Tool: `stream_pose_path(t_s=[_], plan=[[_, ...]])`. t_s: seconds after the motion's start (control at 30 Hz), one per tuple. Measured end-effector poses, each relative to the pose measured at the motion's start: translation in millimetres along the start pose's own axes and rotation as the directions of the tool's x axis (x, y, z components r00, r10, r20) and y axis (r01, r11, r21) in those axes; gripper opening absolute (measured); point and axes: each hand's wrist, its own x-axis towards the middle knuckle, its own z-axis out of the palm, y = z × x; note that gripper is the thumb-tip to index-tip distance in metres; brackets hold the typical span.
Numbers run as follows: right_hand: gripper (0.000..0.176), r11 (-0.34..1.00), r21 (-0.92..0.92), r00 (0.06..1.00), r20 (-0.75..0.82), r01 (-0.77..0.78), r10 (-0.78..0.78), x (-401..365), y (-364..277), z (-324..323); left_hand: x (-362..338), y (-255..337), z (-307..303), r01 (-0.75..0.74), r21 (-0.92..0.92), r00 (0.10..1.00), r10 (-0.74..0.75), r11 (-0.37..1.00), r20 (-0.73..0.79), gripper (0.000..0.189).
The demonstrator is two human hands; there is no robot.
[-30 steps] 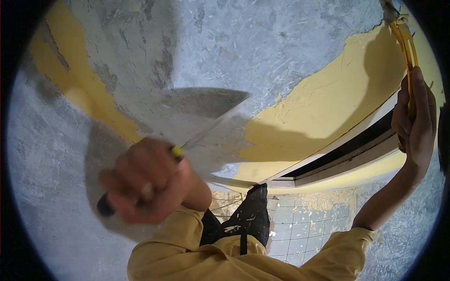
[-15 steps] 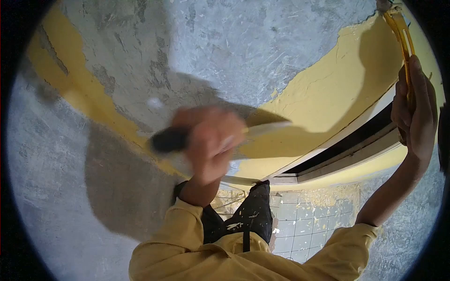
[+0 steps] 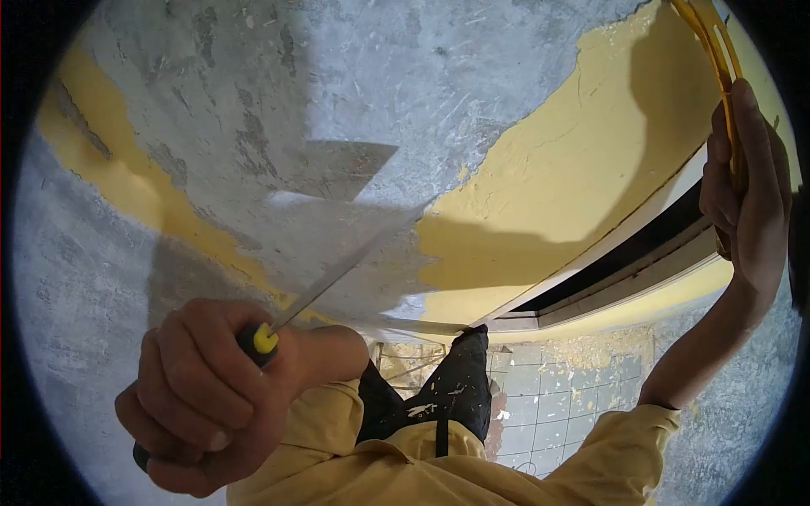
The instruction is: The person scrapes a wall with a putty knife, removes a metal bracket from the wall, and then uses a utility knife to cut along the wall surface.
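Observation:
My left hand (image 3: 202, 392) is closed in a fist at the lower left, wrapped round the dark handle of a scraper (image 3: 266, 340) with a yellow collar. Its metal blade points up and right toward the wall (image 3: 354, 101), near the ragged edge between bare grey plaster and yellow paint (image 3: 540, 185). On the far right, my right hand (image 3: 755, 190) is closed round a curved yellow slotted bar (image 3: 717, 55). That bar runs up past the frame's top edge, and its kind does not show.
A dark recessed opening with a pale frame (image 3: 629, 282) lies below the yellow paint on the right. Far below, floor tiles (image 3: 557, 409) are strewn with paint flakes. Thin metal bars (image 3: 409, 363) show beside my dark trousers (image 3: 451, 388). A yellow strip (image 3: 148, 190) crosses the left wall.
My left hand has swung down and left with the scraper, away from the middle of the wall. The right hand keeps its grip on the yellow bar; the view has shifted slightly.

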Motion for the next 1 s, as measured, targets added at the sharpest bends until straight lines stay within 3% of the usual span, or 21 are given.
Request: stream_pose_path(t_s=[0.07, 0.13, 0.2, 0.27, 0.3, 0.33, 0.4, 0.43, 0.47, 0.5, 0.53, 0.57, 0.6, 0.67, 0.73, 0.77, 0.8, 0.83, 0.87, 0.93, 1.0], plan=[[0.042, 1.000, -0.002, 1.000, 0.007, -0.025, 0.025, 0.3, -1.2, -0.7, -1.3, -15.1, 2.9, 0.005, -0.001, 1.000, -0.005, 1.000, 0.023, 0.028], [0.041, 0.999, 0.000, 0.999, 0.013, -0.053, 0.053, -2.0, -2.3, 1.6, -3.6, -40.3, -4.4, 0.286, 0.093, 0.931, -0.300, 0.954, 0.206, 0.032], [0.041, 1.000, -0.016, 0.997, -0.070, -0.026, 0.024, -3.1, -4.5, 5.2, 4.5, -33.9, -13.9, 0.270, 0.035, 0.941, -0.272, 0.962, 0.203, 0.033], [0.041, 0.999, -0.033, 0.990, -0.139, -0.003, -0.002, -2.9, -4.3, 10.3, 4.0, -14.1, -11.8, -0.031, 0.059, 1.000, 0.031, 0.998, 0.004, 0.028], [0.041, 0.999, -0.040, 0.985, -0.170, 0.008, -0.014, -2.4, -4.1, 11.9, 6.0, -11.3, -8.0, 0.005, -0.153, 0.997, 0.006, 0.988, 0.074, 0.030], [0.041, 0.999, -0.038, 0.986, -0.166, 0.005, -0.011, -2.1, -1.9, 8.9, 1.1, -18.4, -8.4, 0.009, -0.149, 0.997, 0.002, 0.989, 0.073, 0.030], [0.040, 0.999, -0.020, 0.999, 0.013, -0.049, 0.050, -0.7, 3.0, -1.7, -7.0, -41.1, -12.3, 0.241, 0.126, 0.954, -0.258, 0.962, 0.151, 0.034], [0.040, 0.999, -0.022, 0.999, 0.009, -0.048, 0.048, 0.3, 4.3, -0.1, 0.9, -38.7, -15.9, 0.276, 0.086, 0.936, -0.288, 0.957, 0.202, 0.028], [0.039, 0.825, -0.461, 0.924, -0.028, 0.326, -0.381, 2.5, 5.4, 3.9, 4.0, -33.3, -12.2, 0.271, 0.080, 0.938, -0.282, 0.959, 0.201, 0.028], [0.039, 0.353, -0.782, 0.690, 0.133, 0.514, -0.711, 3.6, 5.8, 5.4, 3.6, -23.1, -7.2, 0.109, -0.005, 0.989, -0.108, 0.994, 0.100, 0.027], [0.039, 0.349, -0.787, 0.691, 0.132, 0.509, -0.711, 3.2, 6.3, 2.4, 2.0, -15.7, -5.1, -0.066, -0.076, 0.998, 0.066, 0.995, -0.012, 0.027], [0.039, 0.786, -0.484, 0.891, -0.027, 0.385, -0.453, 1.5, 7.6, -0.8, 7.8, -9.7, -7.0, 0.078, -0.147, 0.983, -0.051, 0.986, 0.175, 0.027], [0.039, 0.993, -0.060, 0.995, -0.033, 0.097, -0.099, -0.8, 8.6, -1.9, 3.8, -15.1, -9.6, 0.086, -0.146, 0.983, -0.060, 0.986, 0.174, 0.027], [0.040, 0.996, -0.041, 0.996, 0.009, 0.085, -0.085, -0.5, 7.0, -2.3, -4.1, -32.0, -11.0, 0.301, 0.196, 0.918, -0.339, 0.933, 0.206, 0.028], [0.040, 0.996, -0.027, 0.996, 0.038, 0.083, -0.082, 1.6, 5.2, -4.2, 5.0, -19.0, -6.6, 0.324, 0.205, 0.932, -0.349, 0.924, 0.101, 0.031], [0.040, 0.998, -0.012, 0.997, 0.049, 0.059, -0.059, 1.1, 5.3, -4.5, 9.4, -14.1, 4.5, 0.096, 0.116, 0.995, -0.095, 0.989, -0.015, 0.029], [0.040, 0.999, -0.001, 0.998, 0.053, 0.039, -0.039, 1.0, 5.4, -5.7, 10.8, -10.9, 10.7, -0.156, 0.047, 0.976, 0.161, 0.987, -0.148, 0.028], [0.040, 0.999, -0.004, 0.998, 0.049, 0.036, -0.036, 0.0, 4.5, -3.1, 9.2, -2.3, 0.3, -0.056, -0.099, 0.998, 0.059, 0.994, 0.030, 0.028], [0.040, 0.999, 0.004, 0.999, -0.032, 0.032, -0.031, -1.7, 2.8, 3.3, 3.3, -10.9, 1.8, -0.051, -0.101, 0.998, 0.054, 0.994, 0.030, 0.028], [0.040, 0.999, 0.017, 0.993, -0.113, 0.032, -0.030, -3.2, 1.8, 5.9, -6.7, -31.0, 10.7, 0.273, 0.235, 0.942, -0.309, 0.933, 0.129, 0.032], [0.039, 1.000, 0.002, 1.000, 0.015, -0.008, 0.008, 0.7, 1.4, -2.2, 4.1, -16.0, 6.9, 0.172, 0.289, 0.973, -0.209, 0.942, 0.101, 0.031]])
